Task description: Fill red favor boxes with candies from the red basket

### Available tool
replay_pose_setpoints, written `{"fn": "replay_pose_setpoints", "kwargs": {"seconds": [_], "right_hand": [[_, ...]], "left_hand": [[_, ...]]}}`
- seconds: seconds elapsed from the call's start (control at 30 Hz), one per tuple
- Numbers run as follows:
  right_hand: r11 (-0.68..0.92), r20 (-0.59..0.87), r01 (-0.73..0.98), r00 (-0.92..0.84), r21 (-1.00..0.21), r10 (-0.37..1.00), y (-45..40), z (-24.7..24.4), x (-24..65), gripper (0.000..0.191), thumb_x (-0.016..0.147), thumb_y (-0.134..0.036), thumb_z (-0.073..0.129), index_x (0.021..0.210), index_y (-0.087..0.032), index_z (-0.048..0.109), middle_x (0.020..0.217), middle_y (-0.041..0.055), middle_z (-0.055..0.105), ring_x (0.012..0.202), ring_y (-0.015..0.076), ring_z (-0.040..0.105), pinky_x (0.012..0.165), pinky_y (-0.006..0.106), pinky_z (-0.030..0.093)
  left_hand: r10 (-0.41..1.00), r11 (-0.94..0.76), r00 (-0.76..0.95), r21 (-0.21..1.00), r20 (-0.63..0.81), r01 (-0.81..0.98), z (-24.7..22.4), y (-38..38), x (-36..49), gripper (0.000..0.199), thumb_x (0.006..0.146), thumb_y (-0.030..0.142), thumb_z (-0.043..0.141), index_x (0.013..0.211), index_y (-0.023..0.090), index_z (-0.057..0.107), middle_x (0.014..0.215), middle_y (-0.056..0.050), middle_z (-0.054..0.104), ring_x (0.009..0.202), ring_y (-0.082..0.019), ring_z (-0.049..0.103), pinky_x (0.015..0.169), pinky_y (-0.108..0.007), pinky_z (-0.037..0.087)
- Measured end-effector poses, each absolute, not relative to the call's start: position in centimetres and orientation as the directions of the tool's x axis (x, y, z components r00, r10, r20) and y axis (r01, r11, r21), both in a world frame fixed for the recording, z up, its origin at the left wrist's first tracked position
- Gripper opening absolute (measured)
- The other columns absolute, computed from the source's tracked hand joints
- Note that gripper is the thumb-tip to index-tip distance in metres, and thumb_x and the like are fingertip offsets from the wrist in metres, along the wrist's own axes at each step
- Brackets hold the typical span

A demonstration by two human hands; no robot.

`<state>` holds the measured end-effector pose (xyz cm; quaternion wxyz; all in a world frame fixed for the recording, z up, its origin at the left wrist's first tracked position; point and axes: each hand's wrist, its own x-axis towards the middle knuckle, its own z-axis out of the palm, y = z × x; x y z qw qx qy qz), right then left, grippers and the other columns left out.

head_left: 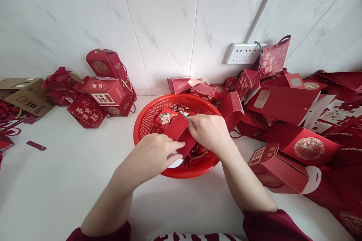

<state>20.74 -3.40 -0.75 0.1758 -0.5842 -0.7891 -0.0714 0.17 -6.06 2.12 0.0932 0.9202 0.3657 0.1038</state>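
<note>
Well, through the head view, the only one I have, I find the red box (177,128) over the plastic basin (189,173), tilted between both hands, with small wrapped packets (166,116) lying in the basin beyond and beneath it. I judge it to be thin coated card: very light, stiff along its folds, yet easily dented across the flat panels. The smooth face looks a little slippery to me, so I would take it by the creased edges with a gentle pinch and spare the broad sides any squeeze; the tabs could crease or tear if forced. The left hand (154,152) is narrow, index finger laid across the near part of the box and thumb by the rounded white flap (177,163), so I read it as a light hold. The right hand (210,131) is nearly closed, thumb and curled fingers pinching the box's far edge; its fingertips are partly hidden, so I cannot tell exactly how they press.
</note>
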Motion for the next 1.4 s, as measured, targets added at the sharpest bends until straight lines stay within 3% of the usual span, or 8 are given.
{"fn": "replay_pose_setpoints", "kwargs": {"seconds": [0.13, 0.37, 0.57, 0.8, 0.97, 1.17, 1.3, 1.4], "right_hand": [[0.326, 0.315, 0.942, -0.287, -0.080, 0.905, -3.2, -1.0, 20.7, 0.036, 0.096, -0.023, 0.044, 0.065, -0.017, 0.060, 0.064, 0.0041, 0.066, 0.053, 0.0146, 0.053, 0.051, 0.029, 0.017], [0.404, 0.350, 0.908, -0.344, -0.113, 0.871, -3.4, -0.9, 21.2, 0.036, 0.098, -0.025, 0.043, 0.066, -0.017, 0.057, 0.063, 0.0013, 0.063, 0.053, 0.0114, 0.045, 0.051, 0.029, 0.017], [0.623, 0.415, 0.765, -0.520, -0.162, 0.747, -4.4, -0.3, 21.0, 0.039, 0.103, -0.029, 0.040, 0.071, -0.017, 0.058, 0.065, 0.0000, 0.060, 0.057, 0.0104, 0.046, 0.052, 0.028, 0.021], [0.546, 0.433, 0.814, -0.427, -0.199, 0.794, -3.9, -1.2, 19.7, 0.037, 0.104, -0.031, 0.041, 0.078, -0.018, 0.065, 0.074, 0.0020, 0.066, 0.064, 0.0138, 0.057, 0.051, 0.029, 0.025], [0.503, 0.439, 0.822, -0.362, -0.266, 0.823, -4.3, -2.2, 18.2, 0.032, 0.096, -0.034, 0.057, 0.119, -0.014, 0.064, 0.114, 0.0104, 0.071, 0.097, 0.0258, 0.067, 0.074, 0.035, 0.050], [0.602, 0.456, 0.681, -0.416, -0.418, 0.787, -4.9, -0.8, 19.5, 0.054, 0.095, -0.021, 0.047, 0.149, -0.020, 0.042, 0.156, 0.0104, 0.044, 0.137, 0.0287, 0.048, 0.107, 0.048, 0.047], [0.626, 0.478, 0.575, -0.408, -0.527, 0.778, -4.3, -0.1, 21.4, 0.051, 0.097, -0.015, 0.043, 0.146, -0.029, 0.044, 0.158, 0.0066, 0.039, 0.137, 0.0245, 0.048, 0.101, 0.042, 0.051], [0.610, 0.620, 0.643, -0.255, -0.464, 0.742, -3.5, -0.6, 21.7, 0.034, 0.095, -0.017, 0.052, 0.128, -0.024, 0.057, 0.146, 0.0106, 0.049, 0.128, 0.0256, 0.053, 0.096, 0.041, 0.052]], "left_hand": [[0.791, -0.608, 0.604, 0.227, 0.093, 0.761, 2.3, -6.0, 0.0, 0.029, 0.099, 0.033, 0.050, 0.113, 0.031, 0.075, 0.087, 0.001, 0.075, 0.076, -0.018, 0.068, 0.065, -0.030, 0.045], [0.961, -0.219, 0.176, 0.193, 0.213, 0.956, 3.4, -4.9, -0.4, 0.026, 0.085, 0.047, 0.067, 0.098, 0.025, 0.061, 0.061, 0.006, 0.060, 0.054, -0.015, 0.054, 0.053, -0.027, 0.035], [0.926, -0.376, 0.366, 0.177, 0.091, 0.909, 2.5, -4.2, -0.1, 0.046, 0.097, 0.049, 0.046, 0.061, 0.019, 0.041, 0.051, 0.003, 0.049, 0.047, -0.013, 0.041, 0.049, -0.028, 0.025], [0.821, -0.454, 0.393, 0.056, 0.414, 0.889, 0.4, -3.0, 0.0, 0.047, 0.095, 0.036, 0.050, 0.054, 0.017, 0.038, 0.043, 0.003, 0.039, 0.044, -0.010, 0.027, 0.047, -0.028, 0.018], [0.601, -0.538, 0.378, 0.008, 0.704, 0.843, -0.9, -2.5, 0.4, 0.039, 0.084, 0.016, 0.057, 0.054, 0.016, 0.032, 0.046, 0.006, 0.031, 0.046, -0.008, 0.023, 0.045, -0.026, 0.018], [0.554, -0.556, 0.244, 0.135, 0.796, 0.820, -0.3, -2.4, 0.5, 0.037, 0.080, 0.009, 0.059, 0.056, 0.017, 0.031, 0.057, 0.005, 0.038, 0.050, -0.007, 0.029, 0.047, -0.025, 0.025], [0.537, -0.534, 0.035, 0.308, 0.843, 0.787, 0.6, -1.9, -0.5, 0.024, 0.073, 0.005, 0.061, 0.066, 0.019, 0.042, 0.070, 0.004, 0.050, 0.056, -0.007, 0.044, 0.053, -0.023, 0.037], [0.601, -0.498, -0.086, 0.456, 0.795, 0.737, 0.8, -1.7, -1.0, 0.028, 0.071, 0.005, 0.062, 0.093, 0.021, 0.055, 0.067, 0.007, 0.049, 0.053, -0.007, 0.050, 0.052, -0.021, 0.042]]}}
